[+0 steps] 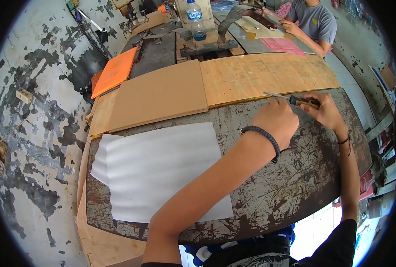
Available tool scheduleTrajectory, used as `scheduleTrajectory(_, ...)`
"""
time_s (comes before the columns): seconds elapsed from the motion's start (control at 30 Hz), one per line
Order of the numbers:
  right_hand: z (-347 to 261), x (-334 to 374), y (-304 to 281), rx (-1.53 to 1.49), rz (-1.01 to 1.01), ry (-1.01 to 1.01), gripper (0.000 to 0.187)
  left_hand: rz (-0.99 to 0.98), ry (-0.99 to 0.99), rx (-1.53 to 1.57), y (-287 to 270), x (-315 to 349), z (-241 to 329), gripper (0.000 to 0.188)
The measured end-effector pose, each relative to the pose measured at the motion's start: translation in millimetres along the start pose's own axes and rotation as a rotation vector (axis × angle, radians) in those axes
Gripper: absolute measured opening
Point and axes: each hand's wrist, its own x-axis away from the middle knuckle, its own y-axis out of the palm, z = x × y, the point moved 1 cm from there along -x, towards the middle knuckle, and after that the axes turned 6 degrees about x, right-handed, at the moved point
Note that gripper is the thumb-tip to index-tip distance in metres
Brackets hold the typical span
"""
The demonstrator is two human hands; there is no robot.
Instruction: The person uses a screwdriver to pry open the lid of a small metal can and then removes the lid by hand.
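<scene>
My right hand (326,112) grips the black and tan handle of a screwdriver-like tool (301,102) above the right part of the scratched worktable (269,196). Its thin metal shaft points left. Close beside it, my left hand (276,119) is closed, knuckles up, just below the shaft. Whatever its fingers hold is hidden under the hand, though a thin dark strip shows on the table by its wrist. A white foam sheet (162,164) with soft ripples lies on the left half of the table, partly under my left forearm.
Brown cardboard sheets (162,95) lie on a wooden board (269,78) along the far edge. Farther left is an orange folder (115,71). A water bottle (197,22) stands behind, near metal brackets. Another person (311,26) works at the far right beside pink sheets (282,46). A peeling wall (33,133) rises left.
</scene>
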Motion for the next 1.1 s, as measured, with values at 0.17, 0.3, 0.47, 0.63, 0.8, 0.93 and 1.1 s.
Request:
scheduleTrajectory(0.17, -7.9, -0.7, -3.9, 0.011, -0.050, 0.035, 0.033, -0.022, -0.015, -0.014, 2.1, -0.3, 3.3, 0.030)
scheduleTrajectory(0.3, -3.6, -0.4, -1.0, 0.002, -0.047, 0.030, 0.033, -0.064, -0.009, -0.081, 0.6, -1.3, 7.6, 0.028)
scheduleTrajectory(0.47, -7.9, -1.7, -2.9, 0.055, -0.072, 0.044, 0.034, -0.028, -0.009, -0.100, 0.8, 1.4, 11.2, 0.027)
scheduleTrajectory(0.63, -4.2, -0.7, -1.1, 0.038, -0.067, 0.023, 0.033, -0.014, -0.007, -0.119, 5.4, 0.1, 11.5, 0.027)
scheduleTrajectory(0.8, -4.0, -0.4, 0.5, 0.055, -0.075, 0.026, 0.033, 0.005, -0.046, -0.140, 13.0, 0.6, 14.5, 0.026)
scheduleTrajectory(0.93, -8.2, -0.6, 0.2, 0.035, -0.071, 0.022, 0.032, 0.026, -0.063, -0.132, 14.2, 2.2, 17.0, 0.026)
scheduleTrajectory(1.1, -6.6, -0.5, -0.4, 0.048, -0.073, 0.028, 0.033, 0.029, -0.054, -0.154, 15.1, 1.5, 18.0, 0.025)
